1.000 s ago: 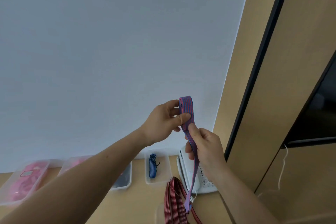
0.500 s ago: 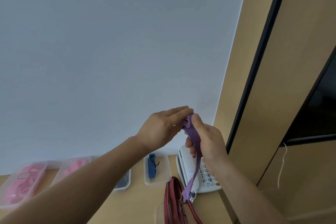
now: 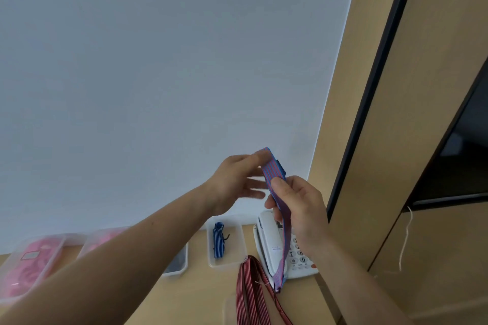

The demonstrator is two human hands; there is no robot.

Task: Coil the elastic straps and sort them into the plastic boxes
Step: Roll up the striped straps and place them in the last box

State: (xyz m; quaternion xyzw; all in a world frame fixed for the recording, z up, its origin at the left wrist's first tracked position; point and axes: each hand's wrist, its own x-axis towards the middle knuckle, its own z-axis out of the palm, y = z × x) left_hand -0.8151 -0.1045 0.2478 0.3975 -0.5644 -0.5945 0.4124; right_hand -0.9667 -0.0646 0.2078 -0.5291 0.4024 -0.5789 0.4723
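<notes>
Wall (image 3: 132, 74), matt and pale grey-white, fills most of your view. To its right stand flat light-wood panels (image 3: 375, 92) with dark edging, and a thin white string (image 3: 405, 240) hangs in front of them. Below lies a smooth light-wood desk (image 3: 190, 298).

Three translucent plastic boxes with rounded corners sit in a row along the wall. The leftmost box (image 3: 45, 237) holds pink material. The middle box (image 3: 174, 273) lies partly behind your left forearm and shows some pink and something dark. The right box (image 3: 227, 266) holds a folded blue strap (image 3: 217, 243) with fine stripes. Just beside that box sits a glossy white telephone (image 3: 266, 240) with number keys. A flat red striped strap (image 3: 250, 295) runs in bands off the lower edge.

You hold the blue-and-red striped strap (image 3: 272, 169) up in front of the wall, above the telephone. Your right hand (image 3: 301, 206) pinches it, thumb pressing the flat woven band against the curled fingers. Above that pinch the band folds into a short loop. Below it the tail hangs down across the telephone. Your left hand (image 3: 232, 185) has its fingers spread and nearly straight, slightly blurred, with the topmost fingertip touching the fold of the loop.
</notes>
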